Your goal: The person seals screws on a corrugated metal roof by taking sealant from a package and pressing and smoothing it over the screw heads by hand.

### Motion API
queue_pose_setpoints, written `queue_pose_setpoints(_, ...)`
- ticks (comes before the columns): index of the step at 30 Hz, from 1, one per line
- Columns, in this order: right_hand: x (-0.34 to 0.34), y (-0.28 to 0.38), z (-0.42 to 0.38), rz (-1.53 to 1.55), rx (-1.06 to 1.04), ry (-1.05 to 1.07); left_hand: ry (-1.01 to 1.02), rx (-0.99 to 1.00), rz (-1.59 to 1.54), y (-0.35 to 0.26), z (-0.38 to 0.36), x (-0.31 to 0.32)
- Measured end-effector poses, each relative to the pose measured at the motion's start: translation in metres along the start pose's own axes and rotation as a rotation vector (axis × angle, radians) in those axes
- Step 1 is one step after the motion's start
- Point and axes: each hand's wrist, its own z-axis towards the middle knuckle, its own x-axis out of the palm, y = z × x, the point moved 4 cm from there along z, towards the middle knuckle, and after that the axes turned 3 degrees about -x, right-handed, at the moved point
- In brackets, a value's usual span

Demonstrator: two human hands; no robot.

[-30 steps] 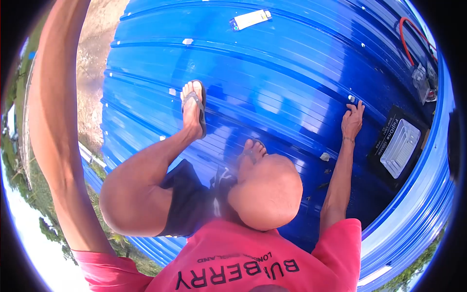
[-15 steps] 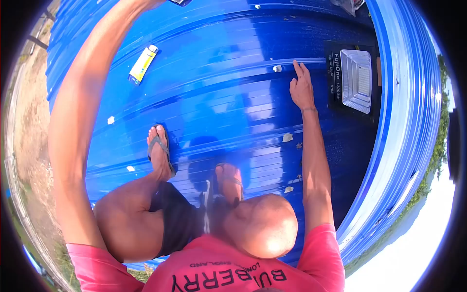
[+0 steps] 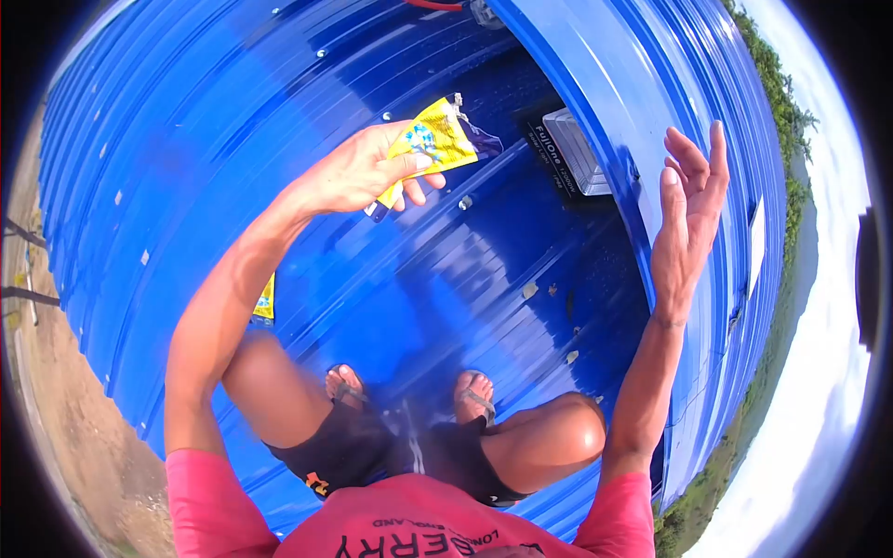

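My left hand [image 3: 353, 172] is closed round a yellow foil packet [image 3: 433, 138] with a blue print, held out above the blue ribbed metal roof [image 3: 363, 270]. The packet's upper end looks torn and crumpled, with a dark edge. My right hand [image 3: 690, 219] is raised over the folded blue metal ridge [image 3: 609, 102], its fingers apart and nothing in it. Part of a second yellow packet [image 3: 265, 299] shows on the roof behind my left forearm, which hides the rest.
A black solar light box [image 3: 558, 158] sits against the ridge, beyond my right forearm. Small pale scraps [image 3: 529, 290] and roof screws dot the sheets. Something red [image 3: 433, 5] lies at the top edge. My sandalled feet rest on the roof, and dirt ground [image 3: 65, 391] shows beyond its left edge.
My view has turned. My left hand, mostly out of frame before, has come into view with the packet. My right hand has lifted from near the roof surface to over the ridge.
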Motion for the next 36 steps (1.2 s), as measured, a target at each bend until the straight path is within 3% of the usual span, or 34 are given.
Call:
queue_pose_setpoints(2,0.01,-0.002,-0.004,0.235,0.213,0.062,0.044,0.059,-0.036,-0.008,-0.02,0.019)
queue_pose_setpoints(6,0.017,-0.006,-0.01,0.219,0.279,0.175,-0.067,0.238,-0.214,-0.002,-0.024,0.056)
queue_pose_setpoints(8,0.015,-0.004,-0.007,0.273,0.365,0.181,-0.015,0.175,-0.425,0.025,-0.01,0.068)
queue_pose_setpoints(11,0.021,-0.002,-0.01,0.211,0.335,0.221,0.044,0.138,-0.507,0.054,0.012,0.077)
queue_pose_setpoints(14,0.021,-0.006,-0.013,0.072,0.283,0.275,-0.026,0.167,-0.442,0.054,0.02,0.08)
queue_pose_setpoints(20,0.023,-0.004,-0.011,-0.009,0.198,0.306,0.089,0.173,-0.507,0.045,0.02,0.091)
queue_pose_setpoints(25,0.024,0.003,-0.013,0.251,0.317,0.213,0.106,0.216,-0.329,0.028,-0.002,0.07)
queue_pose_setpoints(28,0.028,0.027,-0.016,0.075,0.178,0.046,-0.003,0.285,-0.499,0.027,-0.009,0.055)
queue_pose_setpoints(30,0.05,0.072,-0.029,-0.042,0.042,0.051,-0.052,0.3,-0.451,0.023,-0.013,0.042)
queue_pose_setpoints(34,0.118,0.083,-0.028,0.474,0.39,0.244,-0.185,0.293,-0.174,0.016,-0.028,0.03)
queue_pose_setpoints(36,0.129,0.088,-0.025,0.279,0.361,0.363,-0.328,0.269,-0.006,0.016,-0.034,0.03)
